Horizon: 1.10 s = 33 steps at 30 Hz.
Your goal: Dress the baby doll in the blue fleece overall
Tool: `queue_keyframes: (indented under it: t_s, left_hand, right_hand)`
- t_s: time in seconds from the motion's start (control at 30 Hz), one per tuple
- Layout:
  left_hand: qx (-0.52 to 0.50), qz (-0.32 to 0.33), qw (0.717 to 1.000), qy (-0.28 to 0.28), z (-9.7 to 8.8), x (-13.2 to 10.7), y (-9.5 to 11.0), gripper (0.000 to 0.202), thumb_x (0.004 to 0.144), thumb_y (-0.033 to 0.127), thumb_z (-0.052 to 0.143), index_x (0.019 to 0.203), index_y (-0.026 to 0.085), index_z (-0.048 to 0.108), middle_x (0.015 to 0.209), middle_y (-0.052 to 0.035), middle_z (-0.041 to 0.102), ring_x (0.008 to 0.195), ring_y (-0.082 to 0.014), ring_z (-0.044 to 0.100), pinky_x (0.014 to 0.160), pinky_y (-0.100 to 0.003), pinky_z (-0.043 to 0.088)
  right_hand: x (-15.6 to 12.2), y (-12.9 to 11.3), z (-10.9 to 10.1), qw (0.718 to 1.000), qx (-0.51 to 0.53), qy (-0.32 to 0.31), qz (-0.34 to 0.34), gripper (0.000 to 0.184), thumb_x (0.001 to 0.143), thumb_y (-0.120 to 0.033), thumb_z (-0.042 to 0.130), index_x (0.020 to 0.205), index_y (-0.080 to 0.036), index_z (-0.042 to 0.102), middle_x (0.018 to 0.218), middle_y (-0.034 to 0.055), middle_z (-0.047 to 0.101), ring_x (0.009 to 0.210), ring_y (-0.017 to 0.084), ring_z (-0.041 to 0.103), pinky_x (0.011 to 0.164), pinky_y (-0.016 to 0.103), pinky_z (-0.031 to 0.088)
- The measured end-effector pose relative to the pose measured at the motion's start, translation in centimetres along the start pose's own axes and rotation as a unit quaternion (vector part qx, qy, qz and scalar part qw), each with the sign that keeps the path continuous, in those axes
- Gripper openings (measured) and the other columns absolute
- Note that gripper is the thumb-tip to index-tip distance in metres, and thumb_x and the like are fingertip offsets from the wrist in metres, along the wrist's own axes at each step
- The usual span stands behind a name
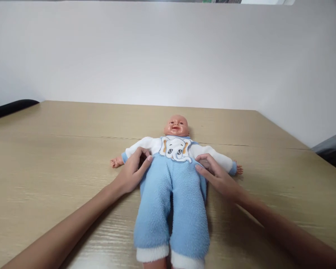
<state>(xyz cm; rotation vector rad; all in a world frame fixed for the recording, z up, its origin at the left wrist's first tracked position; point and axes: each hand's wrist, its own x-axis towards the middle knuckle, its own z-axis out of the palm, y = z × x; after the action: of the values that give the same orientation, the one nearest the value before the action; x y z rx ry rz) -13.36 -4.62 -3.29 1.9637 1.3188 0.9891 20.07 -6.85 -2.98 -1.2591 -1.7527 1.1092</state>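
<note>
A bald baby doll [177,127] lies on its back, head away from me, arms stretched out to both sides. It wears a fuzzy outfit with white sleeves, blue trousers [184,209] with white cuffs, and an elephant-face patch [176,150] on the chest. My left hand [134,168] is at the waist on the left, thumb on the blue cloth and fingers curled by the sleeve. Opposite it, my right hand [214,172] pinches at the right side of the waist, thumb and fingers against the cloth. Some fingertips are hidden at the doll's sides.
The doll rests on a light wooden table [72,157] with a seam running across it. A pale wall or partition [156,56] stands behind the far edge. Dark objects, possibly chair parts, show at the left edge [14,107] and the right edge [334,153].
</note>
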Motion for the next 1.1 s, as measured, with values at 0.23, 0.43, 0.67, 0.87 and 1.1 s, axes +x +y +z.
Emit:
queue_keyframes:
  t_s: [0.23,0.43,0.67,0.87,1.1]
  left_hand:
    - [-0.054,-0.050,0.995,-0.064,-0.5,0.3,-0.1,0.041,0.115,0.060,0.038,0.104,0.025,0.056,0.100,-0.0014,0.058,0.098,-0.0246,0.054,0.093,-0.038,0.043]
    - [-0.173,-0.108,0.977,-0.065,-0.8,1.2,-0.6,0.032,0.105,0.057,0.057,0.099,0.025,0.061,0.092,-0.0013,0.056,0.086,-0.0218,0.050,0.078,-0.032,0.043]
    - [-0.172,-0.072,0.982,0.015,-0.3,1.5,-0.6,0.026,0.104,0.048,0.065,0.104,0.024,0.055,0.099,-0.0008,0.058,0.089,-0.0185,0.054,0.080,-0.030,0.043]
    - [0.019,0.045,0.994,0.100,0.1,1.9,3.3,0.018,0.107,0.038,0.063,0.118,0.025,0.058,0.112,-0.0037,0.064,0.098,-0.0211,0.060,0.092,-0.036,0.048]
    - [0.108,0.270,0.953,-0.087,5.0,7.8,9.5,0.028,0.104,0.037,0.071,0.124,0.021,0.064,0.133,-0.0134,0.066,0.129,-0.0316,0.056,0.117,-0.046,0.043]
  right_hand:
    - [1.1,0.5,-0.6,0.996,0.081,0.026,0.036,0.043,0.101,-0.067,0.061,0.083,-0.028,0.054,0.088,0.0048,0.063,0.088,0.029,0.061,0.085,0.043,0.057]
    - [1.5,1.4,-0.3,0.995,0.076,0.058,0.038,0.041,0.104,-0.067,0.060,0.091,-0.029,0.052,0.076,-0.0028,0.047,0.068,0.020,0.046,0.063,0.034,0.042]
    - [-0.9,1.3,-1.9,0.960,-0.235,0.144,-0.058,0.028,0.109,-0.054,0.060,0.110,-0.027,0.066,0.092,0.0052,0.068,0.079,0.026,0.061,0.075,0.042,0.049]
    - [-2.5,3.9,-6.9,0.881,-0.404,0.184,-0.167,0.048,0.102,-0.045,0.068,0.145,-0.026,0.058,0.143,0.0176,0.066,0.137,0.041,0.059,0.118,0.059,0.043]
    - [-2.0,6.4,-10.2,0.948,-0.295,0.111,-0.049,0.050,0.091,-0.050,0.081,0.133,-0.027,0.069,0.127,0.0135,0.077,0.111,0.038,0.073,0.094,0.051,0.059]
